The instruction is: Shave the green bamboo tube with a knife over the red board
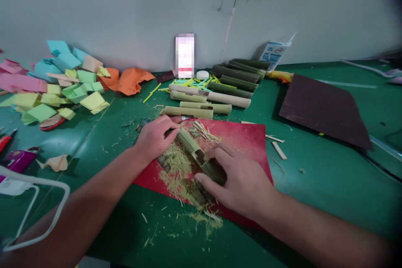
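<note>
My right hand [240,180] grips the near end of a green bamboo piece [194,150] that lies slanted on a red mat [245,138]. My left hand [155,136] is closed at the piece's far end, pinching something thin against it; what it holds is mostly hidden by the fingers. Pale bamboo shavings [179,171] are heaped on the mat beneath and in front of the piece.
Several cut bamboo sections [204,100] and darker ones [235,77] lie behind the mat. Coloured paper scraps [63,88] are piled at the left, orange paper [128,79] beside them. A dark sheet [323,109] lies at the right. A white bottle [185,54] stands by the wall.
</note>
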